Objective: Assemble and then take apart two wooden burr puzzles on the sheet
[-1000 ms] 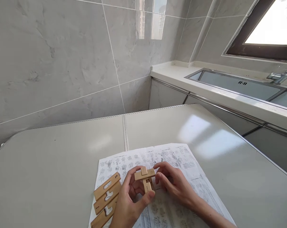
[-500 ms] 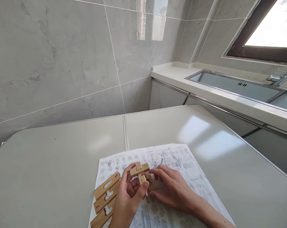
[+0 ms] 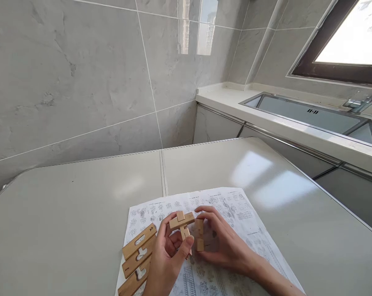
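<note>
While the left hand (image 3: 166, 258) pinches the wooden cross (image 3: 181, 221), the right hand (image 3: 222, 245) grips a block (image 3: 199, 236) — beside it.

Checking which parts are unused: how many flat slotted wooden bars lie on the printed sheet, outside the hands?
3. They lie side by side left of the left hand: far bar marked 2, middle bar, near bar. Hands may hide more.

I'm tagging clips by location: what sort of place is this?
Probably a home kitchen: a sink with a tap in a counter, and grey tiled walls. At a table, the left hand holds a wooden cross, the right hand a block.
</note>
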Motion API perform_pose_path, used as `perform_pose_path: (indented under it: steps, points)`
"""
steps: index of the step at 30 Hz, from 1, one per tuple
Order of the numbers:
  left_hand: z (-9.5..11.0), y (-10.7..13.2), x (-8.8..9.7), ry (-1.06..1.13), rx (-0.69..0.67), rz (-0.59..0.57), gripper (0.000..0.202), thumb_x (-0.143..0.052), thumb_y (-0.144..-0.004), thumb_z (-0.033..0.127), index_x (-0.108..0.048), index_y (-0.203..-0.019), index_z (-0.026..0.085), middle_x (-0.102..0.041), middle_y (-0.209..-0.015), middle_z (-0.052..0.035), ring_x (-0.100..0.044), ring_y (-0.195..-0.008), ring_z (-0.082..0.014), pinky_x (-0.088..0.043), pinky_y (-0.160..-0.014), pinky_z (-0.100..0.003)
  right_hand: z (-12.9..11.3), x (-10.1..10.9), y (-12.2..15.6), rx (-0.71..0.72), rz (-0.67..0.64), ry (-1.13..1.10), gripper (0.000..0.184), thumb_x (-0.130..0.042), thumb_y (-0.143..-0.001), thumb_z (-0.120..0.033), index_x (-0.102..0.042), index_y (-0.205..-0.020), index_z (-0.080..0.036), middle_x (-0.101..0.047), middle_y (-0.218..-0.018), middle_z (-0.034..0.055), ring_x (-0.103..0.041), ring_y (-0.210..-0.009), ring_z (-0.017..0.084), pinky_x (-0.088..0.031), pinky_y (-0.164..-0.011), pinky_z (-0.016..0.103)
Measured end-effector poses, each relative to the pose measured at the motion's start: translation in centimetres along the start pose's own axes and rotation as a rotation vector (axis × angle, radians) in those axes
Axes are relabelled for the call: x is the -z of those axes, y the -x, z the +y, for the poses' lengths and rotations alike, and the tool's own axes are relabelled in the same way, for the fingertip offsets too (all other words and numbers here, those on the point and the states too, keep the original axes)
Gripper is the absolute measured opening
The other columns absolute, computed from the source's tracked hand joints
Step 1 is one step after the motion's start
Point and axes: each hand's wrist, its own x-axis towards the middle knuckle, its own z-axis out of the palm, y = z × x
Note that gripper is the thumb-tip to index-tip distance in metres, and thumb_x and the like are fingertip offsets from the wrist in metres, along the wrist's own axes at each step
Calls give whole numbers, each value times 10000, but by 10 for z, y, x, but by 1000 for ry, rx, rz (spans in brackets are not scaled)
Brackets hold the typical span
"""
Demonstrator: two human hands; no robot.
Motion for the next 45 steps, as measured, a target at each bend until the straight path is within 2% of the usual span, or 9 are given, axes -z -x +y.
perform_pose_path:
  steps: [4, 10, 16, 19, 23, 27, 32, 38, 45]
  points:
    - [3, 1, -1, -1, 15, 8, 738, -855, -786, 582, -550, -1373, 253, -646, -720, 32, -566, -640, -158, -463, -639, -265, -1, 2, 0, -144, 53, -173, 620, -756, -771, -131, -496, -1315, -272, -645, -1149, 66, -620, -966, 228, -563, -860, 375]
    - [4, 2, -3, 10, 2, 15, 716, -860, -785, 571, -566, -1360, 260, -662, -751, 23, -580, -651, -162, -489, -636, -265, -3, 8, -3, -274, -1, -413, 656, -810, -851, -292, -450, -1398, -291, -612, -948, 3, -597, -840, 196, -509, -709, 318]
    - [2, 1, -2, 9, -12, 12, 728, -856, -775, 606, -588, -1348, 246, -655, -728, 13, -583, -637, -172, -476, -617, -271, 1, 6, -5, -310, -6, -623, 624, -917, -788, -521, -429, -1089, -276, -519, -738, -83, -438, -623, 124, -362, -562, 246]
    - [1, 1, -2, 8, -6, 20, 720, -868, -773, 579, -587, -1346, 248, -634, -700, 27, -588, -644, -176, -491, -628, -275, 3, 6, -6, -304, -10, -610, 575, -891, -814, -556, -431, -1003, -267, -508, -722, -80, -418, -623, 125, -332, -558, 247]
    - [1, 1, -1, 7, -3, 19, 720, -842, -799, 596, -566, -1366, 250, -648, -736, 25, -577, -652, -161, -512, -651, -272, 2, 8, -7, -294, -32, -525, 403, -686, -982, -604, -523, -1013, -236, -471, -692, -66, -388, -624, 130, -313, -576, 261]
    - [0, 1, 0, -4, 0, 23, 715, -837, -795, 613, -581, -1359, 257, -656, -752, 17, -588, -664, -167, -506, -638, -269, -3, 10, -6, -289, -70, -517, 390, -546, -1052, -619, -567, -1091, -231, -481, -693, -52, -391, -594, 133, -308, -544, 260]
    - [-2, 0, -1, 4, 7, 32, 724, -852, -779, 599, -581, -1363, 268, -680, -795, 5, -622, -690, -180, -516, -636, -274, -8, 10, -5, -265, -73, -503, 403, -465, -1084, -617, -554, -1182, -236, -560, -727, -28, -461, -593, 146, -378, -565, 277]
    - [-1, 0, -2, 26, -1, 41, 712, -873, -770, 560, -575, -1350, 272, -694, -802, 7, -645, -690, -173, -523, -631, -262, -5, 5, -4, -247, -31, -488, 373, -478, -1083, -606, -488, -1175, -244, -661, -811, -3, -483, -559, 128, -412, -558, 274]
    - [-5, 2, -1, 37, 37, 7, 799, -871, -772, 577, -508, -1419, 279, -738, -869, -26, -689, -806, -214, -525, -727, -290, 2, 6, -1, -140, 53, -258, 246, -624, -1037, -478, -644, -1090, -239, -633, -775, 2, -544, -679, 174, -426, -615, 298]
